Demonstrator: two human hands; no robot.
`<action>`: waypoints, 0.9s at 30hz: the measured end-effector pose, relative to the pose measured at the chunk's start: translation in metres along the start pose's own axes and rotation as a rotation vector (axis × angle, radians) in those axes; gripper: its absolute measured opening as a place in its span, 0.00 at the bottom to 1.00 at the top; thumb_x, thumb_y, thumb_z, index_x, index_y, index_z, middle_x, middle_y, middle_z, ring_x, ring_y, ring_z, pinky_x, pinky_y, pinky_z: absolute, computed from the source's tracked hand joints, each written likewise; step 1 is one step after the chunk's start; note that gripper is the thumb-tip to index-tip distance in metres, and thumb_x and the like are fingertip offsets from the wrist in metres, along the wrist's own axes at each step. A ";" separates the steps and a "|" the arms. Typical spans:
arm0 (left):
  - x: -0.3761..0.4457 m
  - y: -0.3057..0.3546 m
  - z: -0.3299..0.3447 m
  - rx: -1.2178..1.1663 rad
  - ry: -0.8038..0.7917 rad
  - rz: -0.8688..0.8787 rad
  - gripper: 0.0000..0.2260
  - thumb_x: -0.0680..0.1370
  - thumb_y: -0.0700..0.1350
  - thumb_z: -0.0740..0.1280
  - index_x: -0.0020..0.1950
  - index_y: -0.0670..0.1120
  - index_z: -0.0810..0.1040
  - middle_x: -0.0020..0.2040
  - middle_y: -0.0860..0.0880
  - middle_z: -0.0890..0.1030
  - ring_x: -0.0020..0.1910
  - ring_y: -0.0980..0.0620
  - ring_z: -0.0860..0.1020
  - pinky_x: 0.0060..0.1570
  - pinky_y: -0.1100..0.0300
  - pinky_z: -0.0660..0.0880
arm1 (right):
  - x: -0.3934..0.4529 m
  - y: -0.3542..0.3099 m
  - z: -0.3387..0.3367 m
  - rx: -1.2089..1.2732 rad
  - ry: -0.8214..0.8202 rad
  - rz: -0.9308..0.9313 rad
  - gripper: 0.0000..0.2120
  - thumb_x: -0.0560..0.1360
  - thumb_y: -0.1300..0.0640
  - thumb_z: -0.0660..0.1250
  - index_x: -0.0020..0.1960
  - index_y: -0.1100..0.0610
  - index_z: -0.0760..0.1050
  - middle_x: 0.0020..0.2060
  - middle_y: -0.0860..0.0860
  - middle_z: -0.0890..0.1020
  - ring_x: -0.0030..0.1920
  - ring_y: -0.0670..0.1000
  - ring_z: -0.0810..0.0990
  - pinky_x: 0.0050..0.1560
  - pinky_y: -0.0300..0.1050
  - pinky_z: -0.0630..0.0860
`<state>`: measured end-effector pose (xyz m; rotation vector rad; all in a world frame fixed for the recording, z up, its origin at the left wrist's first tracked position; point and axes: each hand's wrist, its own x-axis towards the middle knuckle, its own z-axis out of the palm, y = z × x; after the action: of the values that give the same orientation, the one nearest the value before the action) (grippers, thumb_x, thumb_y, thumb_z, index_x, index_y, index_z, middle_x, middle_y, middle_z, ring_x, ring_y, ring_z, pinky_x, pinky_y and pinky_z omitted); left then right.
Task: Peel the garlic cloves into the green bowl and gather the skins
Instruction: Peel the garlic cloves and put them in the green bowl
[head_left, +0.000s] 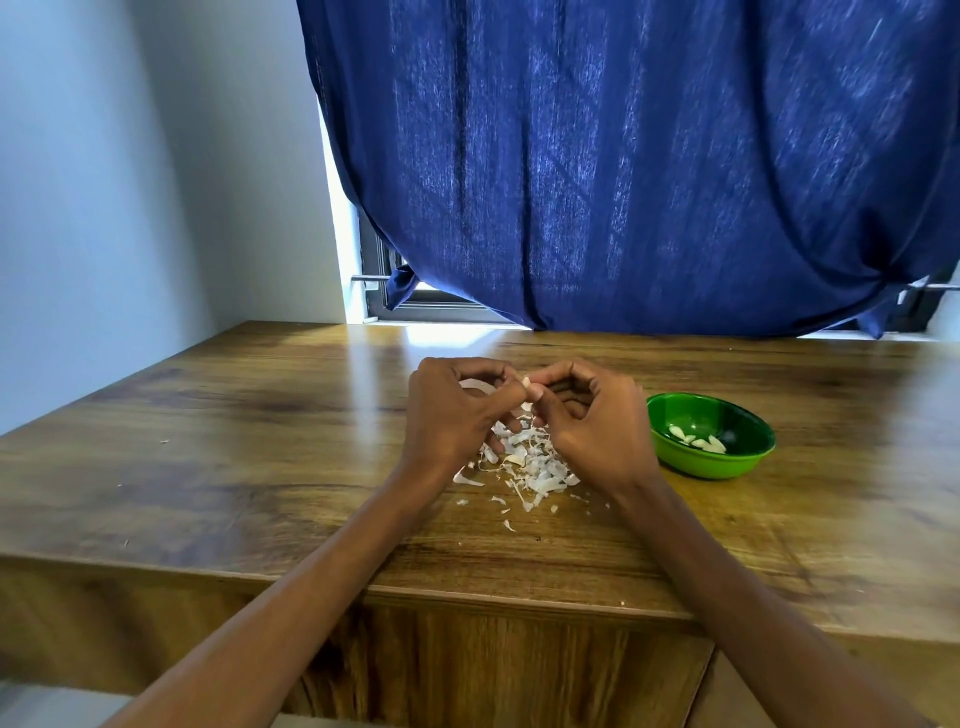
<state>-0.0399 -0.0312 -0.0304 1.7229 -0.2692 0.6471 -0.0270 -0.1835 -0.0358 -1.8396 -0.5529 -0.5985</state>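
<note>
- Head view: left hand (451, 410) and right hand (592, 415) each have a pinching grip on one small pale garlic clove (526, 383) above the wooden surface (260, 441).
- Several peeled cloves lie in the round green plastic bowl (748, 457); the loose white papery skins (530, 462) below the hands are not yet gathered.

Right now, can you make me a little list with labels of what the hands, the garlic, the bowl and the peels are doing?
left hand: left hand pinches the garlic clove
right hand: right hand pinches the same garlic clove from the other side
bowl: green bowl stands on the wooden table, right of the hands
in bowl: a few peeled cloves
skins: loose pile of skins on the table under the hands
</note>
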 end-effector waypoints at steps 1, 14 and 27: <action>0.000 0.001 0.001 -0.018 -0.004 -0.008 0.04 0.74 0.41 0.77 0.41 0.41 0.86 0.36 0.46 0.85 0.27 0.45 0.83 0.22 0.57 0.76 | 0.000 -0.001 0.000 0.028 0.001 0.023 0.05 0.76 0.63 0.73 0.49 0.53 0.82 0.39 0.45 0.85 0.39 0.41 0.84 0.42 0.35 0.81; 0.008 -0.004 0.008 -0.070 -0.027 -0.099 0.04 0.78 0.41 0.72 0.45 0.41 0.84 0.45 0.48 0.84 0.26 0.45 0.80 0.22 0.60 0.73 | 0.003 0.001 -0.001 0.195 0.056 0.108 0.06 0.76 0.65 0.72 0.52 0.59 0.83 0.42 0.50 0.87 0.41 0.47 0.87 0.44 0.43 0.84; 0.010 -0.007 0.009 -0.038 -0.027 -0.108 0.04 0.77 0.41 0.72 0.45 0.42 0.84 0.43 0.49 0.85 0.25 0.45 0.79 0.23 0.59 0.73 | 0.003 0.002 -0.002 0.241 0.025 0.159 0.10 0.74 0.61 0.75 0.55 0.58 0.85 0.45 0.49 0.88 0.45 0.45 0.87 0.47 0.39 0.83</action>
<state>-0.0263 -0.0366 -0.0317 1.6988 -0.2046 0.5364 -0.0239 -0.1856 -0.0348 -1.6274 -0.4372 -0.4283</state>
